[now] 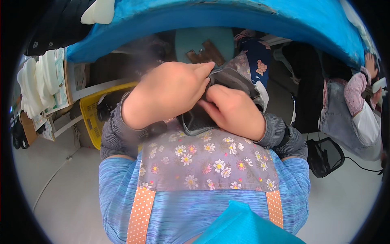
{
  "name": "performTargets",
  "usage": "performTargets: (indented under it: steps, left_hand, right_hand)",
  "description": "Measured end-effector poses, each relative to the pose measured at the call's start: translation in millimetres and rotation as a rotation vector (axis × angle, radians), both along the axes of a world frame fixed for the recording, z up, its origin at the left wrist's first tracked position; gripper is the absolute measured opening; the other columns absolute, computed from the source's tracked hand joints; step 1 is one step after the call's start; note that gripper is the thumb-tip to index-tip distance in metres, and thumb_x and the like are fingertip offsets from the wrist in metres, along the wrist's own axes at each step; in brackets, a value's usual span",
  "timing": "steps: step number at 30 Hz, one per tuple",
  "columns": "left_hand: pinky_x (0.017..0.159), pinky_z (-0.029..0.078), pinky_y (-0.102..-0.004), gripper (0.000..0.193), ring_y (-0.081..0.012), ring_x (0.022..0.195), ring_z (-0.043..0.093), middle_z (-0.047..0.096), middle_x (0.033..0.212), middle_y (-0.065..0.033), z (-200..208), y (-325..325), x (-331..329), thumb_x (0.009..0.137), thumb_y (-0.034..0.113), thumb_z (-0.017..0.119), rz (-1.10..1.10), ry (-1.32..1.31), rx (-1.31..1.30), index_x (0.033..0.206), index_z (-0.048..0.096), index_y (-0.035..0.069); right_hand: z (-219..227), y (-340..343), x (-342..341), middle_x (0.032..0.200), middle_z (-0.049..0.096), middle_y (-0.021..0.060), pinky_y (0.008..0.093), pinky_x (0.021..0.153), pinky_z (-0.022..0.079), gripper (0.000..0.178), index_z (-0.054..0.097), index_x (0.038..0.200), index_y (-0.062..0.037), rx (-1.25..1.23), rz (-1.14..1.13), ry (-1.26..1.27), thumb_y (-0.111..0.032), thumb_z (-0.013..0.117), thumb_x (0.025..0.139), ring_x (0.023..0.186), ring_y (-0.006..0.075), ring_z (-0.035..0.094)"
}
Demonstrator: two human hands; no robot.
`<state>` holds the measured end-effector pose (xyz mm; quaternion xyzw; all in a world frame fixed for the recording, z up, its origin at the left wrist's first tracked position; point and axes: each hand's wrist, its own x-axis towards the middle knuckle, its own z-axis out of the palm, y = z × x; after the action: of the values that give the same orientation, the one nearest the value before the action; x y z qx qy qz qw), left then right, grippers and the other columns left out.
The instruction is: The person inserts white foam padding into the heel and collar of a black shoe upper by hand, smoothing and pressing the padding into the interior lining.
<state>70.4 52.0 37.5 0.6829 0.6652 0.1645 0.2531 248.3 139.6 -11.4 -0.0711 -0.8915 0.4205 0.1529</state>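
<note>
In front of my floral apron (219,162), close to my lap, I hold a dark grey fabric piece (196,121) with a paler grey edge, open like a pouch. Its exact kind cannot be made out. My left hand (168,91) is closed, its thumb and fingers pinching the upper edge of the piece. Lower and to the right, my right hand (235,106) is closed too, fingertips bent down into the opening, where the folds hide them. Past my right hand, a white piece (262,95) hangs by my knee.
A blue-covered table (227,17) spans the far side. Beneath it stands a round teal stool (185,40) bearing brown pieces. A yellow basket (91,118) and stacked white sole-shaped pieces (40,83) are at left. At right, another person (345,110) sits near a black bag (325,156).
</note>
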Motion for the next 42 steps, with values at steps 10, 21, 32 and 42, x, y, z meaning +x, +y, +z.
performTargets:
  steps: [10,21,32,42]
  left_hand:
    - [0.069,0.052,-0.0397,0.035,-0.0359,0.078,0.066,0.069,0.089,-0.0184,2,3,-16,0.086,0.005,0.061,0.020,-0.123,0.015,0.120,0.067,0.005]
    - [0.068,0.052,-0.0415,0.033,-0.0367,0.078,0.065,0.069,0.088,-0.0185,-9,4,-15,0.087,0.006,0.060,-0.022,-0.131,0.034,0.120,0.066,0.003]
    - [0.066,0.049,-0.0443,0.019,-0.0382,0.075,0.062,0.063,0.074,-0.0176,14,31,-18,0.083,0.015,0.068,-0.213,0.144,-0.100,0.095,0.062,0.001]
    - [0.071,0.051,-0.0420,0.026,-0.0383,0.080,0.064,0.066,0.083,-0.0208,-12,34,-21,0.081,0.000,0.062,-0.196,-0.088,0.070,0.107,0.066,0.000]
  right_hand:
    - [-4,20,-4,0.066,0.055,0.0073,0.0358,0.047,0.045,0.019,0.054,0.072,-0.0060,0.339,-0.230,0.127,-0.009,0.071,0.080,0.055,0.0241,0.059]
    - [-16,28,2,0.063,0.053,0.0058,0.0341,0.046,0.043,0.022,0.053,0.068,-0.0082,0.419,-0.147,0.221,-0.009,0.074,0.075,0.053,0.0226,0.056]
    - [-11,22,1,0.063,0.060,0.0072,0.0343,0.048,0.044,0.017,0.063,0.076,-0.0072,0.239,-0.305,0.147,-0.017,0.076,0.079,0.054,0.0245,0.060]
    - [-11,21,17,0.065,0.061,0.0101,0.0376,0.053,0.048,0.026,0.063,0.071,-0.0064,0.256,-0.224,-0.094,-0.028,0.074,0.081,0.060,0.0293,0.062]
